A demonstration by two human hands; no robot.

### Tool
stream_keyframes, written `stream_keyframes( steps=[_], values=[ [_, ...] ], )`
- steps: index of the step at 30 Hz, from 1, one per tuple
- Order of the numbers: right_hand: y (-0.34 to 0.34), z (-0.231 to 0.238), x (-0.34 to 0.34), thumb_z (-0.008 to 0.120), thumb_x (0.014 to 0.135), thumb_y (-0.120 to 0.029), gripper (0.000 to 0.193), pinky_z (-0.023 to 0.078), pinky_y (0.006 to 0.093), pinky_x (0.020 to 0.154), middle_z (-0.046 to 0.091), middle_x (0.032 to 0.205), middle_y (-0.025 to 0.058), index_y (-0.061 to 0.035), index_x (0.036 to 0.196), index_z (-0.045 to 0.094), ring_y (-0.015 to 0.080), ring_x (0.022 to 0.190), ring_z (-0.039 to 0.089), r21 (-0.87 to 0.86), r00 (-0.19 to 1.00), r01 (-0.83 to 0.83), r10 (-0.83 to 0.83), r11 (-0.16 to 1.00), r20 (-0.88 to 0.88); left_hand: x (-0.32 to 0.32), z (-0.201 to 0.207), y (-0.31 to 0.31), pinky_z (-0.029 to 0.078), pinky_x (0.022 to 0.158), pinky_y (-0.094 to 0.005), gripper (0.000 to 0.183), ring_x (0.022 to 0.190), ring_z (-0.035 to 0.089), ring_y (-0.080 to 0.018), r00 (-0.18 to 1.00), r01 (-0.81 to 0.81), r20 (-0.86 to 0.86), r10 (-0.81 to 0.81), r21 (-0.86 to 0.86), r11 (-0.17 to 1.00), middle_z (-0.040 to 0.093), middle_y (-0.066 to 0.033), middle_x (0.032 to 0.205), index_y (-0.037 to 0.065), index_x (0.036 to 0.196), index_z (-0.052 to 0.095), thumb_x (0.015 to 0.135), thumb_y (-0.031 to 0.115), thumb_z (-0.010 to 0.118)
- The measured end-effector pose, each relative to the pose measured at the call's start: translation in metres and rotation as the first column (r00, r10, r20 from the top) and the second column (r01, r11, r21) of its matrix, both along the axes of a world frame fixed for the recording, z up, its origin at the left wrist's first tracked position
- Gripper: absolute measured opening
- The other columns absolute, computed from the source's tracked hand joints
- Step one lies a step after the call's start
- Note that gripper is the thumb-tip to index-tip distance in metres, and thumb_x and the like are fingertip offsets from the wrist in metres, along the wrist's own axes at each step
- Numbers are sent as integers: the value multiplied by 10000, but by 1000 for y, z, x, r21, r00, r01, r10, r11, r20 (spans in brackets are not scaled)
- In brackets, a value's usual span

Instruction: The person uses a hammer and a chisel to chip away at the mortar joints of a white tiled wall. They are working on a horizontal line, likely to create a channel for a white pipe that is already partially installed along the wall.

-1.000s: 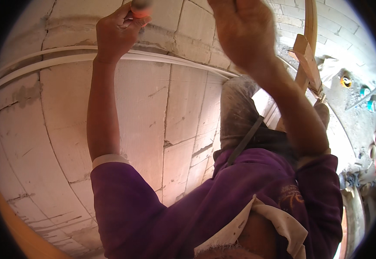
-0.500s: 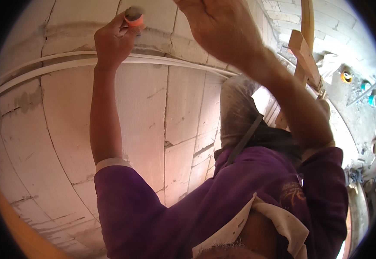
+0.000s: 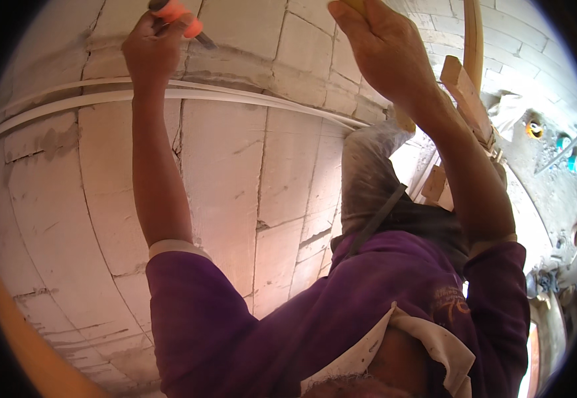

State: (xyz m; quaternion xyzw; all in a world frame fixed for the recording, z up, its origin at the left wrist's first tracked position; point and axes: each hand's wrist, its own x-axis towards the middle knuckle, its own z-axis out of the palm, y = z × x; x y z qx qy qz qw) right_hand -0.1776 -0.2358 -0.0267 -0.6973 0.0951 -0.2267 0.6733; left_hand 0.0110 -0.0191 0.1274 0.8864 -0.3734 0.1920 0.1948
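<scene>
My left hand [image 3: 149, 56] is closed around a chisel [image 3: 191, 26] with a bright orange grip, up against the pale block wall [image 3: 229, 166]. The chisel is tilted, its dark shaft pointing down and right toward the wall. Whether its tip touches the blocks I cannot tell. To the right, my right hand [image 3: 391, 56] is raised and closed on a yellowish tool handle [image 3: 355, 5]. The rest of that tool is cut off by the top edge of the picture.
Two thin white pipes [image 3: 235, 99] run along the wall below my left hand. Wooden beams [image 3: 464, 93] stand at my right. Beyond them, an orange roll [image 3: 534, 129], a turquoise roll [image 3: 574, 164] and debris lie on the grey floor.
My left hand has shifted left and a little up, and the chisel's shaft now shows. My right hand has moved right and slightly down, bringing the yellowish handle into view.
</scene>
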Motion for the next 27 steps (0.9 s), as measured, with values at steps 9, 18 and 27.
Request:
stream_keyframes(
  steps=[9, 18, 27],
  values=[
    [16, -25, -4, 549, 1053, -394, 435, 433, 397, 499, 565, 581, 91, 1, 906, 654, 195, 494, 541, -31, 999, 12, -11, 999, 35, 9, -2, 2, 554, 864, -283, 341, 943, 707, -117, 1000, 6, -28, 1, 267, 964, 770, -73, 1015, 3, 1150, 727, 882, 198, 809],
    [-2, 16, -6, 539, 1068, -324, 402, 397, 408, 483, 537, 589, 111, 5, 839, 572, 186, 513, 520, 56, 997, -53, 56, 997, -46, 22, 6, -4, 554, 861, -280, 343, 929, 701, -108, 998, 18, -63, 7, 373, 928, 769, -72, 1016, 4, 1176, 723, 883, 164, 802],
    [15, 2, 50, 593, 992, -213, 226, 439, 352, 494, 548, 601, 64, -29, 868, 631, 183, 524, 543, -642, 843, 538, -345, 547, 412, 25, -1, -9, 560, 868, -284, 376, 947, 714, -120, 990, 126, -104, -92, 404, 906, 772, -87, 1022, 11, 1215, 710, 879, 154, 799]
  ],
)
